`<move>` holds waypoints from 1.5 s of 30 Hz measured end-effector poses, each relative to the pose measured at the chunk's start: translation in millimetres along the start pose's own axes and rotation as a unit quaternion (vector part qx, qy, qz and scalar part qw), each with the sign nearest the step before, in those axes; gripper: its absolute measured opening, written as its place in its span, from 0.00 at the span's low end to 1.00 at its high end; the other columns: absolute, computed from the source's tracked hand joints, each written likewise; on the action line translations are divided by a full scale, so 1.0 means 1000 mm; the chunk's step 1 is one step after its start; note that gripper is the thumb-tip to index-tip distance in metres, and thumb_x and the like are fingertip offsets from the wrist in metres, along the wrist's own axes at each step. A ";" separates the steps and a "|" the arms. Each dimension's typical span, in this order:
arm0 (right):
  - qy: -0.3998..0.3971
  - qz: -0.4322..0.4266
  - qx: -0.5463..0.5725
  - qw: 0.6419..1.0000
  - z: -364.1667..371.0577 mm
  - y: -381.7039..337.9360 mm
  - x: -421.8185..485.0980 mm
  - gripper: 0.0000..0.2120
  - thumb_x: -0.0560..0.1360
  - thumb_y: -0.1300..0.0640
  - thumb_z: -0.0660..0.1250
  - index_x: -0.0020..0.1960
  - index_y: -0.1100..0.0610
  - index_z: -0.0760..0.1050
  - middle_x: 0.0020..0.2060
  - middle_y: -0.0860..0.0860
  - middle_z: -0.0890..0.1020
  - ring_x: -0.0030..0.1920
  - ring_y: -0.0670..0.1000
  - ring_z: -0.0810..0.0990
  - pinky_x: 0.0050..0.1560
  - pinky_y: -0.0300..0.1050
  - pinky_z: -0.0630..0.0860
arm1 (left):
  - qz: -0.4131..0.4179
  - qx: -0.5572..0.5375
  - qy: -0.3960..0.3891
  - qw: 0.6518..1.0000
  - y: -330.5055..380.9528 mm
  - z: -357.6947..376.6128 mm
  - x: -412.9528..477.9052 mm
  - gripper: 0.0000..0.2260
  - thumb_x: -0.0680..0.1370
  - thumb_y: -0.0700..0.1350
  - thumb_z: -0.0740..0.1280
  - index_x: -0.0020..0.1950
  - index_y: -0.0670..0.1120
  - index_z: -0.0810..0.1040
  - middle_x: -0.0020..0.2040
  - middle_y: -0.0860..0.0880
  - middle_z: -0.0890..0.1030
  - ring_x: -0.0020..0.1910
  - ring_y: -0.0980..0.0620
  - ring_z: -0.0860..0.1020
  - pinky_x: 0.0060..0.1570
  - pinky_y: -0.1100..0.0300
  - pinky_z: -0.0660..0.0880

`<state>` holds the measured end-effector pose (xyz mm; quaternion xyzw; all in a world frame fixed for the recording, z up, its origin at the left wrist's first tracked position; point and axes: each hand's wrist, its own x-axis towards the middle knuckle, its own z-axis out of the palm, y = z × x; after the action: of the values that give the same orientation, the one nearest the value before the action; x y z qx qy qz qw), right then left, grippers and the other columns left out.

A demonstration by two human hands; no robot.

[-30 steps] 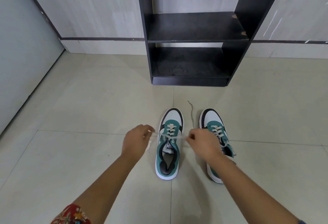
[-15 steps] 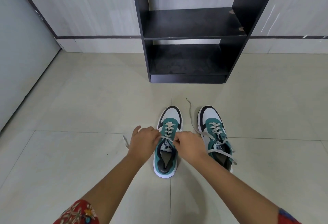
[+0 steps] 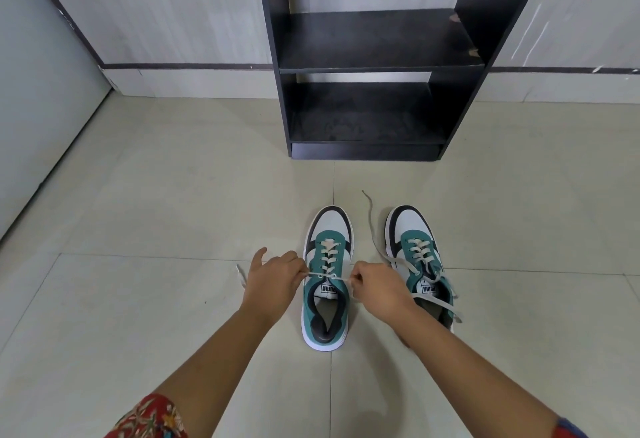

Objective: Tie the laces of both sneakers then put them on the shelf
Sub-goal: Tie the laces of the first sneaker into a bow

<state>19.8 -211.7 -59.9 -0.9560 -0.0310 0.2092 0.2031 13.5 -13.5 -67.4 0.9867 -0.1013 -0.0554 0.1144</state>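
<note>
Two teal, white and black sneakers stand side by side on the tiled floor, toes pointing at the shelf. My left hand (image 3: 273, 281) and my right hand (image 3: 379, 290) each pinch one end of the left sneaker's (image 3: 327, 278) lace, stretched taut across its tongue with a small crossing in the middle. The right sneaker (image 3: 420, 257) sits beside my right wrist; its grey laces (image 3: 375, 229) lie loose, one trailing forward on the floor, one draped over its heel. The black shelf (image 3: 375, 63) stands ahead with two bare boards.
A pale wall with a dark stripe runs behind the shelf. A grey door or panel (image 3: 38, 118) closes off the left side. Open tiled floor (image 3: 173, 195) lies between the sneakers and the shelf.
My hands were apart pulling the lace, came together over the left sneaker's tongue, and have now drawn apart again with the lace tight. The view has tilted slightly.
</note>
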 end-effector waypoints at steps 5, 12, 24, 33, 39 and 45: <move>-0.006 -0.010 -0.022 1.000 -0.001 -0.001 -0.001 0.12 0.79 0.54 0.56 0.56 0.56 0.75 0.51 0.55 0.82 0.51 0.58 0.80 0.47 0.48 0.75 | -0.011 -0.022 0.006 1.000 0.002 -0.001 -0.001 0.10 0.80 0.49 0.59 0.51 0.51 0.80 0.49 0.55 0.82 0.47 0.54 0.81 0.74 0.48 0.55; 0.006 -0.058 0.139 0.989 -0.009 0.015 0.000 0.11 0.80 0.50 0.57 0.42 0.53 0.71 0.38 0.44 0.74 0.48 0.52 0.74 0.51 0.49 0.72 | -0.142 -0.291 -0.065 0.944 -0.006 -0.007 0.001 0.10 0.80 0.51 0.57 0.46 0.54 0.77 0.52 0.57 0.79 0.54 0.59 0.75 0.72 0.44 0.37; -0.048 0.017 0.634 0.771 -0.011 -0.032 -0.001 0.09 0.81 0.57 0.56 0.47 0.56 0.73 0.37 0.51 0.79 0.43 0.51 0.77 0.50 0.37 0.76 | -0.188 -0.598 -0.060 0.777 0.027 -0.033 0.019 0.14 0.80 0.40 0.52 0.53 0.45 0.77 0.37 0.48 0.78 0.30 0.54 0.71 0.35 0.62 0.69; -0.054 -0.003 0.596 0.801 -0.011 -0.033 0.000 0.10 0.81 0.62 0.55 0.60 0.57 0.71 0.31 0.52 0.73 0.30 0.43 0.74 0.33 0.28 0.72 | -0.050 -0.585 -0.089 0.805 0.030 -0.031 0.015 0.14 0.80 0.33 0.50 0.52 0.41 0.74 0.30 0.48 0.70 0.26 0.58 0.66 0.27 0.69 0.63; -0.065 -0.020 0.569 0.819 -0.015 -0.033 -0.002 0.04 0.81 0.65 0.53 0.54 0.59 0.60 0.32 0.53 0.71 0.24 0.37 0.72 0.30 0.25 0.69 | -0.147 -0.606 -0.141 0.769 0.027 -0.030 0.024 0.16 0.81 0.41 0.57 0.67 0.52 0.61 0.32 0.47 0.73 0.24 0.57 0.67 0.27 0.65 0.63; -0.081 -0.066 0.560 0.822 -0.011 -0.031 -0.001 0.04 0.80 0.65 0.54 0.53 0.59 0.64 0.34 0.54 0.74 0.33 0.43 0.74 0.37 0.28 0.71 | -0.131 -0.587 -0.133 0.788 0.029 -0.032 0.027 0.06 0.80 0.42 0.58 0.51 0.40 0.72 0.25 0.52 0.76 0.23 0.58 0.68 0.26 0.67 0.64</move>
<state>23.8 -187.5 -37.9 -0.6533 0.0120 0.2538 0.7132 38.4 -40.1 -32.3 0.7165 0.0664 -0.2492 0.6482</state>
